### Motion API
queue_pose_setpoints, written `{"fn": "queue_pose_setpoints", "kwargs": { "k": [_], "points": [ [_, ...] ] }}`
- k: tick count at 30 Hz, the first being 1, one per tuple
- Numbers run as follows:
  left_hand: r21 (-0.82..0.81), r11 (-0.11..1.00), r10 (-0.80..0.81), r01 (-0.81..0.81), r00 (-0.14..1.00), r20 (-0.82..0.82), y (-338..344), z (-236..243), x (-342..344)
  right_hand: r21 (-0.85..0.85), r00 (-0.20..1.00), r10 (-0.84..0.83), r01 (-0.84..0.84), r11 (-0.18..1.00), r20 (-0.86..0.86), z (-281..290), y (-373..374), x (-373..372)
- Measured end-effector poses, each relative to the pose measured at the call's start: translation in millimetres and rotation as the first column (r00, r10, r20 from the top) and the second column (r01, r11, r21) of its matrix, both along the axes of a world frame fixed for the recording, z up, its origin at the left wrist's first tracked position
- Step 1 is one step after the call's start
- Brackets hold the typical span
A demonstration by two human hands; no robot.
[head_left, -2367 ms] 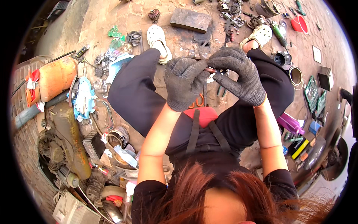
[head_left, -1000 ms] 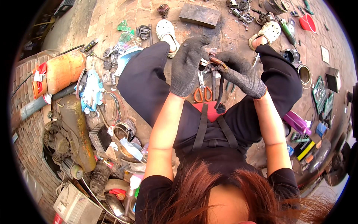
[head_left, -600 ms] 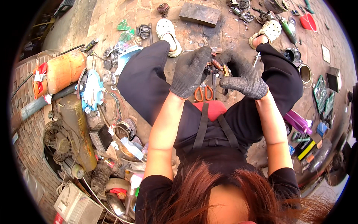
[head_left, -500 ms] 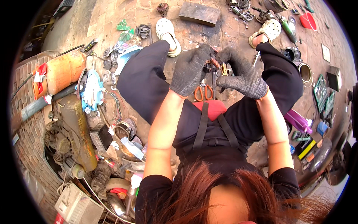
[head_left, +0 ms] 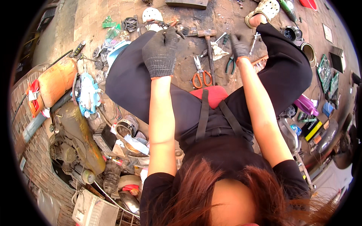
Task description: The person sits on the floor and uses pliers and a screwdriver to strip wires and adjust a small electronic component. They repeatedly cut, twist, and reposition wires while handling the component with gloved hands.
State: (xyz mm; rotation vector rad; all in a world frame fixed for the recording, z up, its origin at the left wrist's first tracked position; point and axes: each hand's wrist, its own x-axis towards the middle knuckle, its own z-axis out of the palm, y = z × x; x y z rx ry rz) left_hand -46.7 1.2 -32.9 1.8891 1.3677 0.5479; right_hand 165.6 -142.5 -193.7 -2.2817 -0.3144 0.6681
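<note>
The left hand [head_left: 160, 52], wearing a dark grey knitted glove, is grasping a dark machine part [head_left: 172, 23] with some reddish-brown on it – its details are too small to tell. The part is sticking out past the fingertips and, from this view, is overlapping the left cream clog [head_left: 152, 14]. The right hand [head_left: 240, 46], gloved likewise, is appearing well apart from the part, fingers bent; whether it is holding anything, I cannot tell. Between the hands a hammer [head_left: 209, 52] is lying, its head pointing away from the person – orange-handled scissors [head_left: 200, 70] are lying just beside its handle. Pliers [head_left: 231, 60] are resting near the right hand, beside a white rag [head_left: 218, 52].
</note>
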Motion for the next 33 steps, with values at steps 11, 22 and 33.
{"fn": "queue_pose_setpoints", "kwargs": {
  "k": [11,22,33],
  "points": [
    [-0.511,0.850,0.372,-0.128,0.832,0.412,-4,-33,-12,-0.809,0.953,-0.215,-0.049,0.585,-0.213,-119,-72,-69],
    [-0.674,0.738,0.441,-0.025,0.773,0.455,-16,-23,15,-0.807,0.989,-0.001,-0.122,0.578,-0.150,-133,-72,-49],
    [-0.453,0.883,0.191,0.121,0.790,0.583,-32,-7,7,0.162,0.541,-0.110,0.431,0.887,-0.834,20,-36,-61]
  ]
}}
